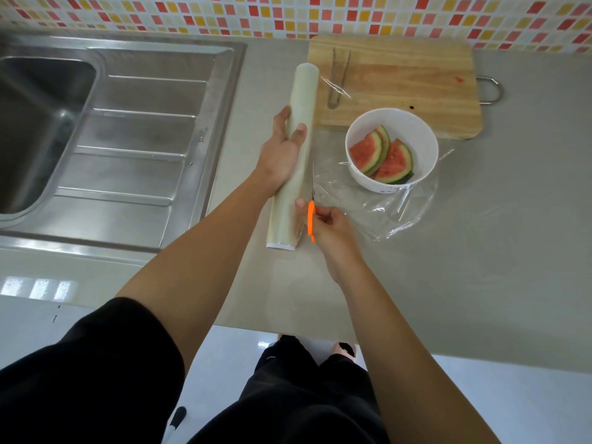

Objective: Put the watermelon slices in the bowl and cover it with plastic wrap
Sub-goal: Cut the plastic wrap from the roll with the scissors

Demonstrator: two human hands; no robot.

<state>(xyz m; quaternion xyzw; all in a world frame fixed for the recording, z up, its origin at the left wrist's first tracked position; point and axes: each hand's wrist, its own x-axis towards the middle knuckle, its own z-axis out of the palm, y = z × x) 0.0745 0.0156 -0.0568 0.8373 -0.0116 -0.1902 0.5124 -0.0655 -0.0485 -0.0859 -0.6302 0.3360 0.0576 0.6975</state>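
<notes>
A white bowl on the counter holds three watermelon slices. It stands on a sheet of clear plastic wrap pulled out from a long roll lying left of the bowl. My left hand grips the middle of the roll from the left side. My right hand holds orange-handled scissors at the near end of the roll, their dark blades pointing away along the wrap's edge beside the roll.
A wooden cutting board with metal tongs on it lies behind the bowl. A steel sink and drainboard fill the left side. The counter's front edge runs just below my forearms, and a tiled wall stands behind.
</notes>
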